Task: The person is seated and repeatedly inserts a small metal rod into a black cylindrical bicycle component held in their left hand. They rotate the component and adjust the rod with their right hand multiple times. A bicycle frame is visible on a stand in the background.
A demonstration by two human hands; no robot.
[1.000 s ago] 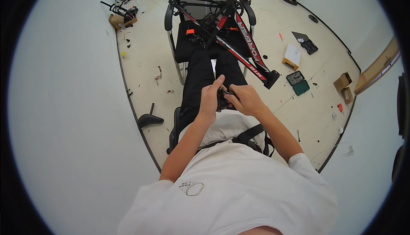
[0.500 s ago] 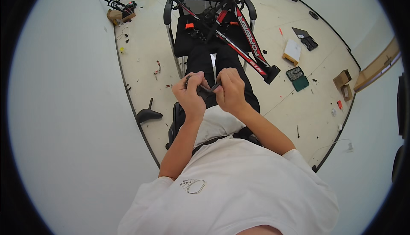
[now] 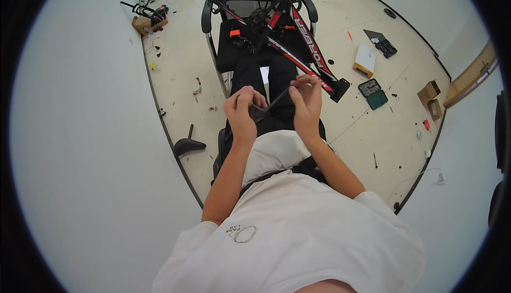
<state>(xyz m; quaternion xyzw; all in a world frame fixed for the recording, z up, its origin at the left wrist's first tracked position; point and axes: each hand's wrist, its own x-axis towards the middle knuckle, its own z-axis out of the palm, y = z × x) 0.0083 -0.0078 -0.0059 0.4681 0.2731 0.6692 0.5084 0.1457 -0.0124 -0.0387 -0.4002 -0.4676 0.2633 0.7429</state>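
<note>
My left hand (image 3: 241,113) is closed around a dark grey part (image 3: 258,113) above my lap, its fingers curled over one side. From the part's wider dark piece a thin strip slants up to my right hand (image 3: 307,108), whose thumb and fingertips pinch the far end. What kind of part it is cannot be made out. Beyond my hands, a black, red and white bicycle frame (image 3: 280,45) lies across a black office chair (image 3: 226,53), its front end jutting out to the right. My legs (image 3: 247,75) reach forward to the chair seat.
An orange-red item (image 3: 235,34) sits on the chair seat. On the floor at left lies a bicycle saddle (image 3: 189,146). To the right are a green case (image 3: 376,99), a white and yellow box (image 3: 364,61), a black tool case (image 3: 386,48) and cardboard boxes (image 3: 429,92).
My right hand has moved right and its fingers have loosened into a pinch. The strip, curved between both hands before, now stretches out straighter. My left hand has shifted slightly right.
</note>
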